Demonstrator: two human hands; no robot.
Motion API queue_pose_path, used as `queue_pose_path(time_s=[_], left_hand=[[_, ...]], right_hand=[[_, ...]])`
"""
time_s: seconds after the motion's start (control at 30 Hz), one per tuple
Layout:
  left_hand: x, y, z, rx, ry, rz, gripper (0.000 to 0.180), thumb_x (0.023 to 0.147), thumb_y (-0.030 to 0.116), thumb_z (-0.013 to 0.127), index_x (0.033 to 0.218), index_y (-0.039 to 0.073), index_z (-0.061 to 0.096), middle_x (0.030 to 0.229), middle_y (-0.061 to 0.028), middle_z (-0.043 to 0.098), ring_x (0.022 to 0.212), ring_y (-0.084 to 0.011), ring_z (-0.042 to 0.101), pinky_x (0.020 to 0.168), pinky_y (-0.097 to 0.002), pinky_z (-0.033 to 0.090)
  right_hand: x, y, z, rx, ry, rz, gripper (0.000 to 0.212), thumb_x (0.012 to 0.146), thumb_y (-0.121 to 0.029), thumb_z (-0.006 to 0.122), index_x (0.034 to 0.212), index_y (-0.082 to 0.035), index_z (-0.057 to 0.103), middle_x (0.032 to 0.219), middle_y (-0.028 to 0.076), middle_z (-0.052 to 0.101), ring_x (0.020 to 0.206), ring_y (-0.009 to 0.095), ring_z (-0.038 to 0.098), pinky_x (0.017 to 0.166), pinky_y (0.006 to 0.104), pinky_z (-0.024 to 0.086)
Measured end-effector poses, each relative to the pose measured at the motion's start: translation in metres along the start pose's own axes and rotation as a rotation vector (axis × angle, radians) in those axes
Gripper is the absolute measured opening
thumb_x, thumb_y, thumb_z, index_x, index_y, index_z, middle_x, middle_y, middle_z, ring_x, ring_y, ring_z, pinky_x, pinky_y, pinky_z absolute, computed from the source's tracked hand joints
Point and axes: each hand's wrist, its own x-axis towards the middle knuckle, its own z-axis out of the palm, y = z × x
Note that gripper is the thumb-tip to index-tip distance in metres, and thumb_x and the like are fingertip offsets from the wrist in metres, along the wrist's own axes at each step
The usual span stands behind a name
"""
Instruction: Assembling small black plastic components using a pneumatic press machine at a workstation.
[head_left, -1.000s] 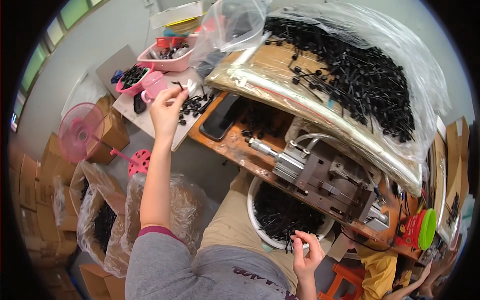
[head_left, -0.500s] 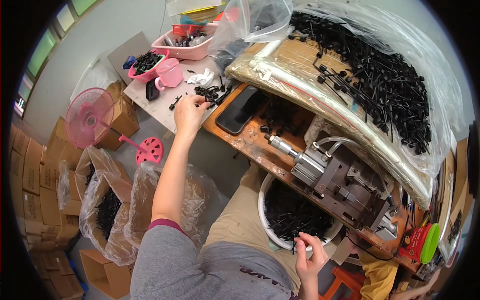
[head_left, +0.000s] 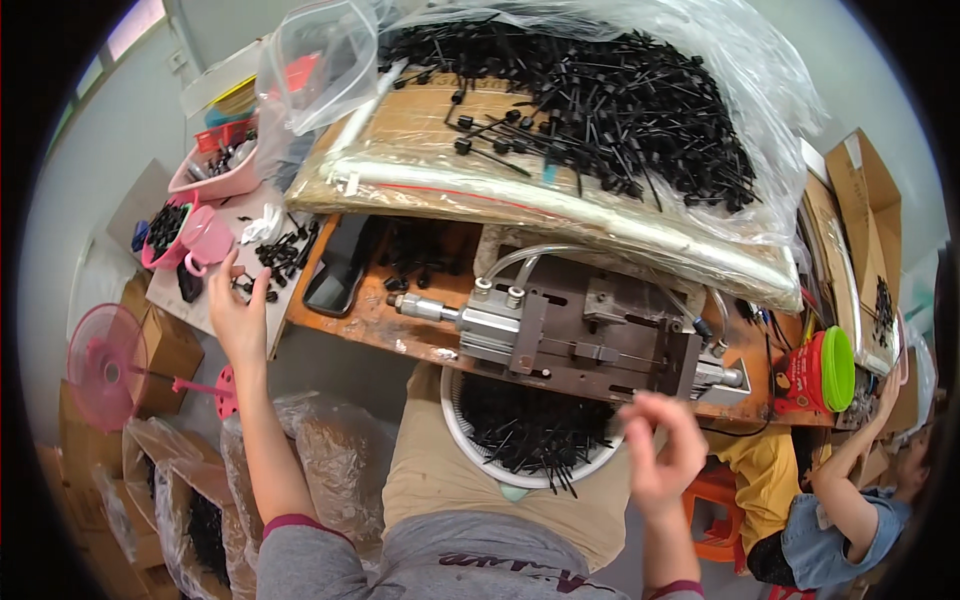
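Note:
My left hand [head_left: 240, 318] is over the pale side table at the left, thumb and forefinger apart. Small black parts [head_left: 290, 250] lie just beyond its fingertips, and dark bits show between thumb and finger; nothing is clearly gripped. In front of the bench, my right hand [head_left: 668, 455] is raised, its fingers loosely curled with a gap to the thumb and nothing visible in them. Close by it, a white round tub [head_left: 452, 425] between my legs is full of thin black stemmed pieces [head_left: 535, 420]. Above the tub, a metal clamping fixture [head_left: 600, 345] with air cylinders sits on the bench.
A dark phone [head_left: 338, 275] lies on the wooden bench [head_left: 420, 340]. Behind, a film-wrapped board [head_left: 430, 130] carries a heap of black stemmed parts. A pink mug [head_left: 208, 238], pink fan [head_left: 105, 365] and red-green bucket [head_left: 815, 370] stand around. Another person [head_left: 840, 510] sits at right.
The view has swung right, so the bench now runs nearly level. My left thumb and forefinger have spread apart near the black parts. My right hand has risen toward the fixture's front edge.

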Motion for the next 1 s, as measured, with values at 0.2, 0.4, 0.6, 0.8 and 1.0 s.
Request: queue_pose_path(time_s=[0.2, 0.4, 0.6, 0.8, 1.0], left_hand=[[-0.055, 0.100, -0.029, -0.309, 0.018, 0.327, 0.060, 0.081, -0.001, 0.074, 0.136, 0.005, 0.053, 0.109, -0.0052, 0.065, 0.062, -0.0094, 0.045, 0.060, -0.0238, 0.036], [-0.124, 0.141, -0.026, -0.625, -0.192, 0.671, 0.067, 0.072, -0.001, 0.080, 0.131, 0.006, 0.049, 0.110, -0.0145, 0.067, 0.066, -0.0152, 0.059, 0.050, -0.0231, 0.045], [-0.157, 0.154, -0.018, -0.725, -0.320, 0.708, 0.065, 0.074, 0.005, 0.081, 0.130, 0.010, 0.048, 0.107, -0.0122, 0.069, 0.064, -0.0185, 0.065, 0.051, -0.0257, 0.048], [-0.165, 0.156, -0.016, -0.762, -0.380, 0.671, 0.063, 0.074, 0.005, 0.080, 0.129, 0.010, 0.050, 0.106, -0.0110, 0.070, 0.061, -0.0178, 0.064, 0.049, -0.0261, 0.047], [-0.171, 0.160, -0.011, -0.779, -0.410, 0.675, 0.060, 0.075, 0.003, 0.079, 0.127, 0.008, 0.051, 0.103, -0.0103, 0.070, 0.072, -0.0193, 0.069, 0.054, -0.0261, 0.052]], right_hand=[[0.140, 0.009, 0.014, -0.163, 0.132, -0.135, 0.018, 0.083, -0.001, 0.071, 0.100, -0.004, 0.067, 0.091, 0.005, 0.066, 0.067, 0.013, 0.059, 0.060, 0.0245, 0.046], [0.249, 0.043, 0.040, -0.715, -0.082, -0.046, 0.056, 0.075, -0.036, 0.079, 0.118, -0.007, 0.057, 0.112, 0.010, 0.064, 0.107, 0.028, 0.062, 0.085, 0.0407, 0.053], [0.269, 0.052, 0.069, -0.993, -0.340, 0.087, 0.062, 0.073, -0.031, 0.079, 0.122, -0.006, 0.051, 0.112, 0.014, 0.059, 0.103, 0.033, 0.064, 0.084, 0.0438, 0.055], [0.257, 0.056, 0.047, -0.971, -0.348, -0.056, 0.049, 0.071, -0.017, 0.078, 0.114, -0.008, 0.056, 0.111, 0.015, 0.060, 0.096, 0.036, 0.067, 0.078, 0.0442, 0.057], [0.251, 0.056, 0.016, -0.853, -0.441, -0.080, 0.049, 0.073, -0.017, 0.075, 0.119, -0.010, 0.059, 0.102, 0.012, 0.067, 0.097, 0.032, 0.065, 0.083, 0.0405, 0.052]])
